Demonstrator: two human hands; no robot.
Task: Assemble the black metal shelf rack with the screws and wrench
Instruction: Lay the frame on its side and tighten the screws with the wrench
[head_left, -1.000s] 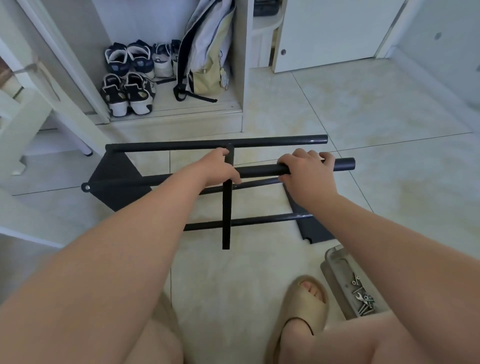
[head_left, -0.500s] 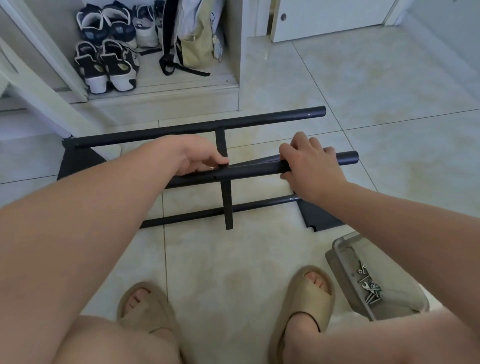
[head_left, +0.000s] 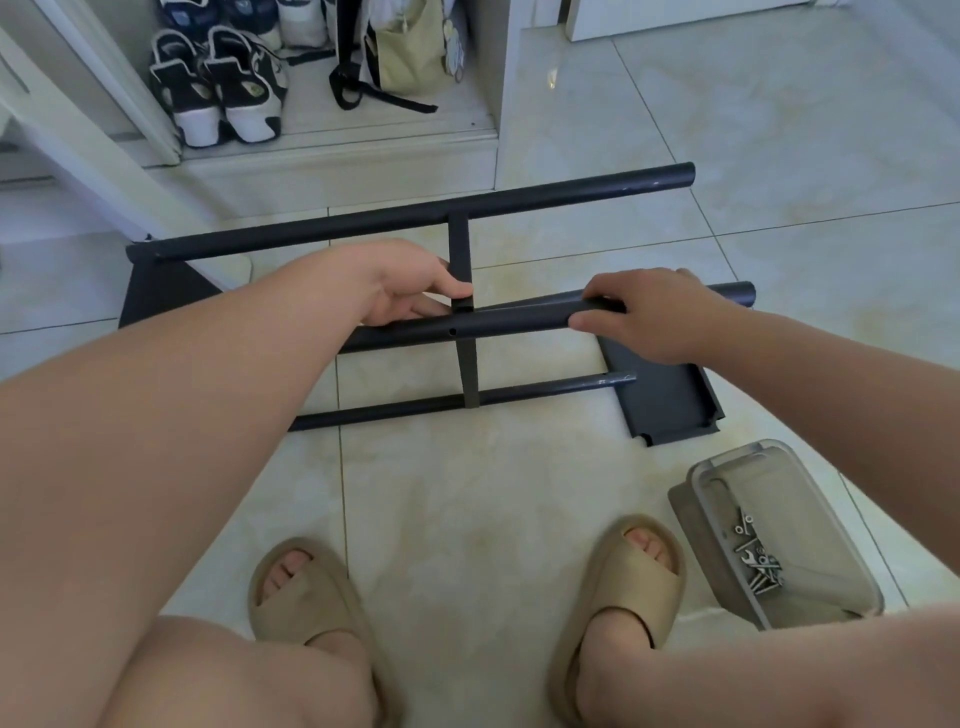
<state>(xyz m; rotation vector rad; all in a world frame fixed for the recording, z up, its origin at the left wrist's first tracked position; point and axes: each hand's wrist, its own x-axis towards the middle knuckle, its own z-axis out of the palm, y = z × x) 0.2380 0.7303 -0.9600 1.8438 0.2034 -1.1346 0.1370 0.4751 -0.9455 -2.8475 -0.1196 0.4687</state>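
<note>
Around the near rack tube (head_left: 519, 322), left hand (head_left: 400, 291) and right hand (head_left: 652, 317).

This is a home, most likely the entrance hall. Glossy cream floor tiles (head_left: 779, 156) run up to a white built-in cupboard (head_left: 498, 78) whose open bottom niche holds several pairs of sneakers (head_left: 223, 88) and a beige bag (head_left: 410, 52) with black straps. A white door (head_left: 675, 15) stands just beside it. The person wears beige slides (head_left: 306, 597) on bare feet, and the black rack frame (head_left: 415, 218) lies straight on the tiles.
</note>
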